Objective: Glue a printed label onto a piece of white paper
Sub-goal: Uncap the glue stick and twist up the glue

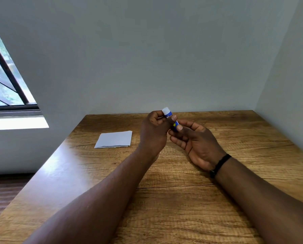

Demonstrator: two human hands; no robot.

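The room is a plain corner with pale walls and a barred window (4,81) at the left. A wood-grain bench (182,199) fills the corner and carries the work. The white paper (114,139) lies flat on the bench, to the left of the hands and apart from them, probably parked there until adhesive is ready. No printed label can be identified.

Both forearms reach forward and meet above the middle of the bench. The right hand (198,143), a dark band on its wrist, is turned palm-up; thumb and fingers pinch the lower barrel of the glue stick (171,118). The left hand (154,131) is curled, fingertips gripping the stick's upper end below its white tip. This two-handed hold suits uncapping or twisting the stick.
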